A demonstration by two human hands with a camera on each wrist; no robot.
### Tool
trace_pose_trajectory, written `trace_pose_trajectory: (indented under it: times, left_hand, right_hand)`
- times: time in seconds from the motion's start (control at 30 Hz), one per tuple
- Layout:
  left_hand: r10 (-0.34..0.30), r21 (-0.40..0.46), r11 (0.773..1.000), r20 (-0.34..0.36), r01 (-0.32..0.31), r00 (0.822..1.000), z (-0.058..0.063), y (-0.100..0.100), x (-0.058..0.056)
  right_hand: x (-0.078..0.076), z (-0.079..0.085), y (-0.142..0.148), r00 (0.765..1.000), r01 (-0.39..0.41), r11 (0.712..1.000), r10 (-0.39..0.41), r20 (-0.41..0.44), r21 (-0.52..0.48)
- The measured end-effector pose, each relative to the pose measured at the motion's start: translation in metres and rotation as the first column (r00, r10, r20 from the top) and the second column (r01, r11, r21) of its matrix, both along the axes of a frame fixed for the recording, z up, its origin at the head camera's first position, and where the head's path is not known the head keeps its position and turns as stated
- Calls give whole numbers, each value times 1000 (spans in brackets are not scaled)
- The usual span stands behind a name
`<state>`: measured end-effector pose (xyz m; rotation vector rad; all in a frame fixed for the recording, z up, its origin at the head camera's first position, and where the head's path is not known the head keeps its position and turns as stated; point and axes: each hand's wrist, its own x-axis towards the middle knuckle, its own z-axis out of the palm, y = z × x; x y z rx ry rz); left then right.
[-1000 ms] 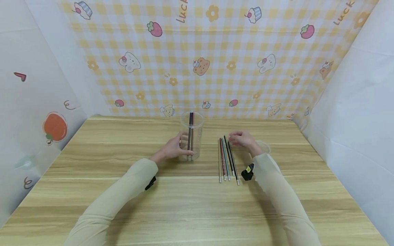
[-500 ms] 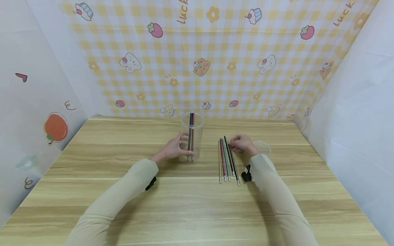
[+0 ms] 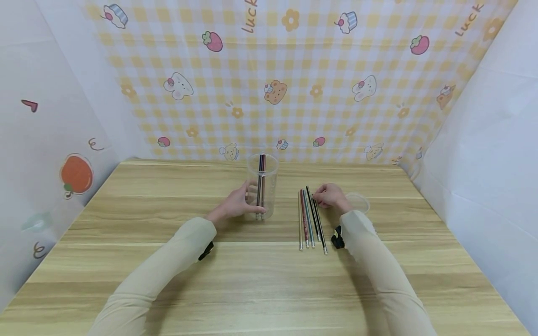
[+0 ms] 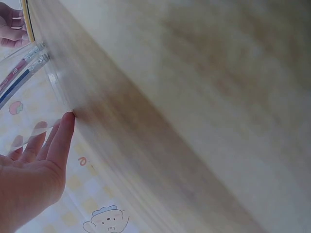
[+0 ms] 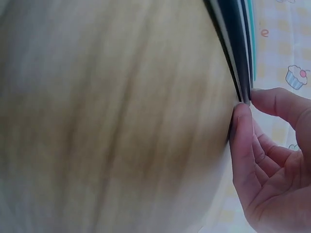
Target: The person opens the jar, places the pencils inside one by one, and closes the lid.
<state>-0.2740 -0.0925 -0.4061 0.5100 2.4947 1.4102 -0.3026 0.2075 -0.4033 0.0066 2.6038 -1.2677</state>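
Stationery spread, both sides occupied

So the left hand [image 3: 237,202] had its fingers and thumb wrapped round a tall clear cup [image 3: 271,191], thumb on the near side. The cup stood upright on the wood-grain table [image 3: 260,284], with at least two standing pencils [image 3: 261,186] inside, eraser ends down.

Over to the right, the right hand [image 3: 329,195] had a narrow pinch — thumb and finger — on the far end of the rightmost black pencil [image 3: 321,228], whose eraser pointed to the near side. Close by on its left were a second black pencil [image 3: 308,193], then a teal pencil [image 3: 308,219], a red pencil [image 3: 304,224] and a tan pencil [image 3: 300,224], roughly side by side.

A clear round disc [image 3: 362,201] lay right of the right hand, and a yellow checked cloth [image 3: 311,60] hung along the far side.
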Motion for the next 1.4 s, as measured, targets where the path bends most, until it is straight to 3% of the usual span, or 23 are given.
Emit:
trace_pose_trajectory:
  times: [0.27, 0.63, 0.73, 0.83, 1.0, 1.27, 1.4]
  left_hand:
    - [-4, 4, 1000, 3, 4, 1000, 0, -1, 0]
    - [-4, -2, 1000, -8, 4, 1000, 0, 0, 0]
    - [-4, -4, 1000, -8, 4, 1000, 1, 0, 0]
    - [-5, -5, 1000, -5, 5, 1000, 2, 0, 1]
    - [-8, -2, 1000, -5, 8, 1000, 2, -1, 1]
    - [-6, 0, 1000, -3, 6, 1000, 1, 0, 1]
    - [-5, -1, 1000, -6, 5, 1000, 2, 0, 2]
  right_hand:
    - [-4, -3, -2, 1000, -12, 991, 15, -20, 136]
    - [-3, 1, -1, 998, -31, 975, 43, -52, 218]
    - [-2, 1, 3, 997, -52, 984, 61, -47, 168]
    - [-3, 1, 9, 998, -56, 997, 57, -21, 57]
    - [-3, -2, 21, 998, -57, 991, 60, 23, -120]
    - [0, 2, 34, 994, -21, 935, 56, 91, -355]
    - [1, 5, 37, 994, 14, 886, 36, 99, -464]
